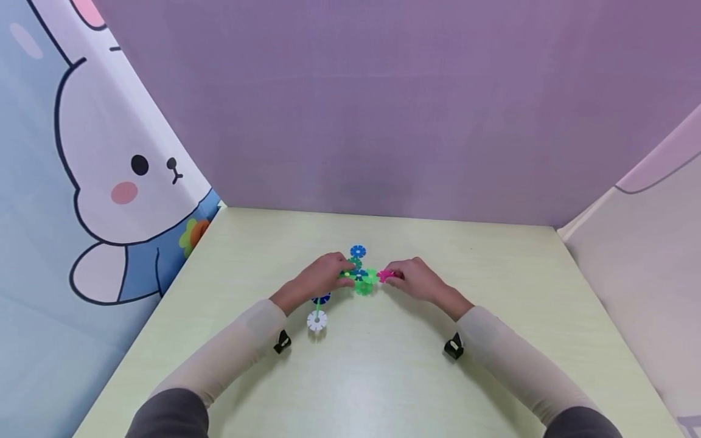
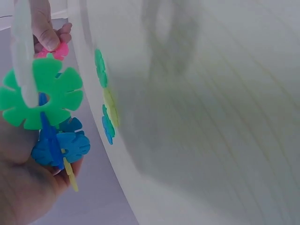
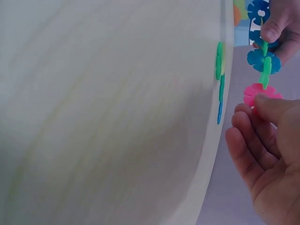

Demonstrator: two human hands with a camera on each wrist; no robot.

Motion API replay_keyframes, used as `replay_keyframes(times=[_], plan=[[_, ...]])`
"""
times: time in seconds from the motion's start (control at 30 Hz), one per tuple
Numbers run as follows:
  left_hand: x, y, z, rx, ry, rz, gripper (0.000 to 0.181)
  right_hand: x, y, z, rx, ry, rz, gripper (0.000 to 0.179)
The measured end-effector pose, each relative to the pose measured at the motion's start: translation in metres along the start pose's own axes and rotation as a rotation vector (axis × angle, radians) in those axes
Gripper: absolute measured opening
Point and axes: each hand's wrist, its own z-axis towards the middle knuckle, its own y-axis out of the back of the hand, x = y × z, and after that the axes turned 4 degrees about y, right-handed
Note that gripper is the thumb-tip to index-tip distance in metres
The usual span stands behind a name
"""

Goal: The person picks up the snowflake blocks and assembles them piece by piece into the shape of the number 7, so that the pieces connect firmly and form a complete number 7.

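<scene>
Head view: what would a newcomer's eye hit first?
Probably the big cartoon rabbit filling the far left. Next, the bright pink notched disc near the centre, pinched by the right hand. Just left of it, the cluster of blue and green notched discs, gripped by the left hand.

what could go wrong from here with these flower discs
The pink disc is pinched near its edge by the right hand, so it might slip if pushed against the chain's nearby light green disc.

The white disc sticks out at the other end, beyond the left hand, with no hand on it; a hard push or jolt could perhaps work it loose.
</scene>
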Motion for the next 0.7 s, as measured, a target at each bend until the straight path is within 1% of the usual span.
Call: replay_keyframes(times=[0.17,0.3,0.4,0.53,0.7], plan=[[0.002,-0.001,-0.001,-0.020,-0.019,0.019,0.050,-0.001,-0.002,0.002,-0.013,-0.001,-0.001,0.011],[0.003,-0.003,-0.002,-0.041,-0.025,0.026,0.050,0.000,-0.002,0.003,-0.022,0.005,0.028,0.011],[0.004,-0.003,-0.004,-0.045,-0.025,0.023,0.049,0.001,-0.001,0.004,-0.028,0.028,0.040,0.012],[0.005,-0.002,-0.006,-0.054,-0.034,0.022,0.049,0.003,0.003,0.006,-0.030,0.058,0.030,0.010],[0.005,-0.001,-0.004,-0.091,-0.070,0.059,0.047,0.006,0.008,0.011,-0.027,0.099,0.004,0.011]])
